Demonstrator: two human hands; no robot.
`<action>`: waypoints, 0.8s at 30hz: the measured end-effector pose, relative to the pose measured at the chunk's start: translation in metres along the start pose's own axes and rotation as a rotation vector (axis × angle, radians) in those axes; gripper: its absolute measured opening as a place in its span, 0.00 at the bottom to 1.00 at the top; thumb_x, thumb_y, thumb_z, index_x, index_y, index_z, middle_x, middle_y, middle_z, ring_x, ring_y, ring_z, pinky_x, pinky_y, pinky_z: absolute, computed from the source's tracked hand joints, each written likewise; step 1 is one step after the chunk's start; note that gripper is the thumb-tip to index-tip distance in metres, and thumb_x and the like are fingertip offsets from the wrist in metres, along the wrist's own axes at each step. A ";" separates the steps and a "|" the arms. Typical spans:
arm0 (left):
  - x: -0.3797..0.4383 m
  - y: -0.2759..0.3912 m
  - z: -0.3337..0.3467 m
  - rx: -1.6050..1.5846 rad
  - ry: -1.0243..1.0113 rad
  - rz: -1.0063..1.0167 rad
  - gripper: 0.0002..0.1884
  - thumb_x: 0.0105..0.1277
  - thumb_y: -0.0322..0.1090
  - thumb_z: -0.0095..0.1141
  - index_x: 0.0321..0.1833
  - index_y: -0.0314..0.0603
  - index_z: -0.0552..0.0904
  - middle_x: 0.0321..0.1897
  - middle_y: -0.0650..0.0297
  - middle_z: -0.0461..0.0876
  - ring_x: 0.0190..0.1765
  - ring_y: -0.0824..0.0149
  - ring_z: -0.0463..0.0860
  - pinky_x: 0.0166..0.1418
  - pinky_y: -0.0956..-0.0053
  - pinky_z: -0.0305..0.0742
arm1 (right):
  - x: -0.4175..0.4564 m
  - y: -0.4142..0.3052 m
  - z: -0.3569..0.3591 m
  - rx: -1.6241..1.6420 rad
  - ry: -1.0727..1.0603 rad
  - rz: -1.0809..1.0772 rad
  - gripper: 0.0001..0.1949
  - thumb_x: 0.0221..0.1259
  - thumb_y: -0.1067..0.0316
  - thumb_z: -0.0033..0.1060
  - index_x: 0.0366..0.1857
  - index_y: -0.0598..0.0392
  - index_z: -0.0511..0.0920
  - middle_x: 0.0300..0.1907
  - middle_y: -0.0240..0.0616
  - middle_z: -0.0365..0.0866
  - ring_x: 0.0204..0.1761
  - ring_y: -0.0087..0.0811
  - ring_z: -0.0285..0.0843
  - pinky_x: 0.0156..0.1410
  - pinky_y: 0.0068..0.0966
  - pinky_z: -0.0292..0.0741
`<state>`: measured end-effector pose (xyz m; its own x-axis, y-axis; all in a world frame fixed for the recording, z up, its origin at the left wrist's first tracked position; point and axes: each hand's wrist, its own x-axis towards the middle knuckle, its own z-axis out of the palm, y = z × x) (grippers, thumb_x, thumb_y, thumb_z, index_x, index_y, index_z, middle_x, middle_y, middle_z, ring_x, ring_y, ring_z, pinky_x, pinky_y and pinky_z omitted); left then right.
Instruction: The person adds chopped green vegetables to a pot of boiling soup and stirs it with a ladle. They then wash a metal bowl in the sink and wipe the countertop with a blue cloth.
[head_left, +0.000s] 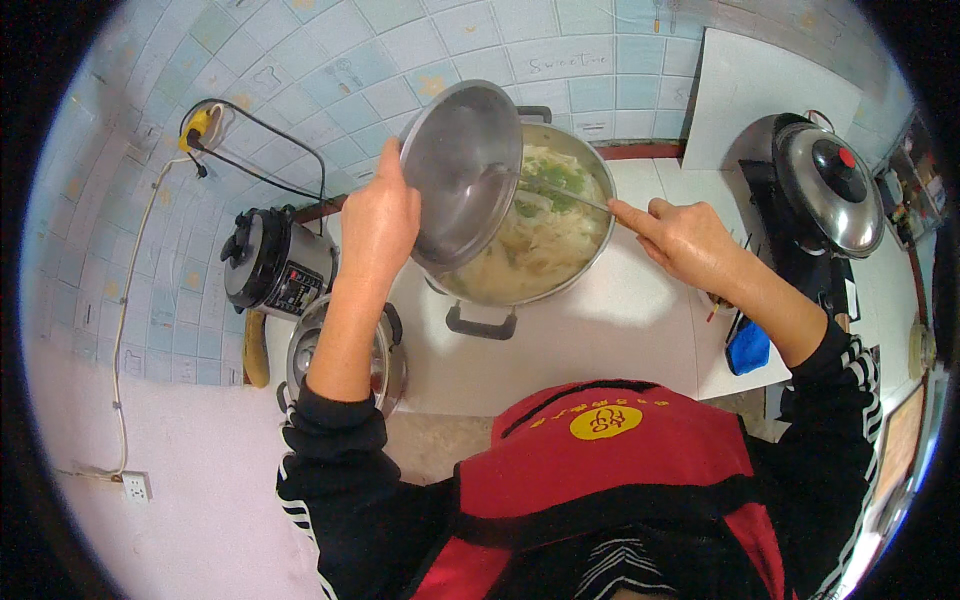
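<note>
A wide metal pot (555, 277) with dark side handles holds pale broth, whitish strips and chopped green herbs. My left hand (381, 206) grips the rim of a grey metal bowl (465, 172), tilted over the pot's left part with its inside towards the right. In my right hand (679, 236) is the thin metal handle of a utensil (566, 193), index finger extended along it. The utensil crosses the pot towards the bowl, where its far end meets the bowl's inner side; whether it touches cannot be told.
An electric pressure cooker (281, 262) and a lidded pot (394, 360) stand left, near a banana (256, 349). At right are a domed-lid pan (832, 187) on a black stove (799, 247) and a blue object (748, 349). A tiled wall (457, 34) rises behind.
</note>
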<state>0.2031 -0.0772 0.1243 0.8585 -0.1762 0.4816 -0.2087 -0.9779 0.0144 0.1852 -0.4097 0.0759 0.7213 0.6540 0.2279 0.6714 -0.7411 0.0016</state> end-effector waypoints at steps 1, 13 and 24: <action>0.000 -0.002 0.001 -0.003 0.021 0.013 0.26 0.57 0.27 0.50 0.61 0.28 0.65 0.24 0.42 0.79 0.29 0.42 0.80 0.35 0.53 0.75 | -0.002 -0.003 -0.002 -0.028 -0.015 -0.007 0.23 0.55 0.71 0.52 0.59 0.50 0.70 0.24 0.42 0.75 0.22 0.40 0.77 0.25 0.35 0.74; -0.013 -0.005 -0.003 0.072 0.015 -0.038 0.27 0.56 0.28 0.49 0.60 0.26 0.64 0.24 0.44 0.79 0.28 0.45 0.80 0.35 0.55 0.75 | -0.011 -0.008 -0.026 -0.150 0.106 -0.083 0.27 0.49 0.72 0.51 0.60 0.49 0.71 0.25 0.40 0.72 0.20 0.36 0.76 0.23 0.30 0.74; -0.026 -0.006 -0.027 -0.079 0.117 -0.101 0.27 0.57 0.28 0.50 0.63 0.37 0.66 0.30 0.42 0.80 0.34 0.41 0.80 0.38 0.52 0.74 | -0.034 -0.023 -0.019 -0.178 0.010 -0.111 0.29 0.50 0.73 0.51 0.62 0.49 0.67 0.26 0.40 0.73 0.20 0.35 0.77 0.23 0.29 0.75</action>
<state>0.1696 -0.0633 0.1351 0.8173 -0.0585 0.5732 -0.1641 -0.9773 0.1342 0.1419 -0.4174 0.0865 0.6425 0.7321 0.2265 0.7052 -0.6805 0.1991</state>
